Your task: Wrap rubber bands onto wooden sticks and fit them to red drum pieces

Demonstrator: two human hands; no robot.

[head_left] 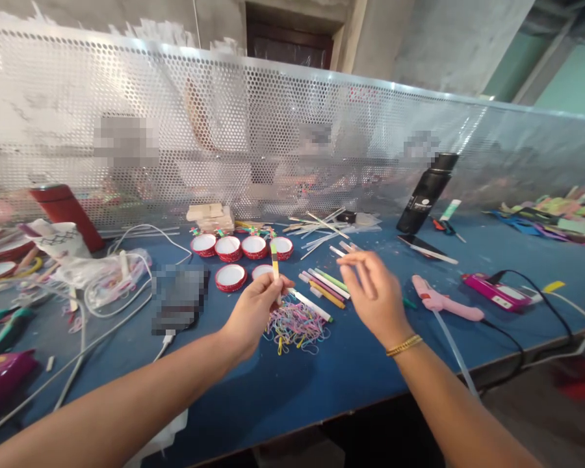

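My left hand (260,302) pinches a slim stick (275,261), upright, banded in yellow, black and green. My right hand (374,292), with a gold-coloured bracelet (403,345) at its wrist, is open above the table, its fingers stretched to the left and nothing visible in them. Between the hands lie several pastel and yellow sticks (327,286). A tangled heap of multicoloured cords (297,325) sits in front of them. Small round red-rimmed drums (231,277) with white tops stand just beyond my left hand, one partly hidden by it.
A pink glue gun (446,304) and a magenta device (497,292) with cables lie to the right. At the back stand a black bottle (426,195) and a perforated metal screen (283,130). A phone (181,299), white cables and a red bottle (67,214) are on the left.
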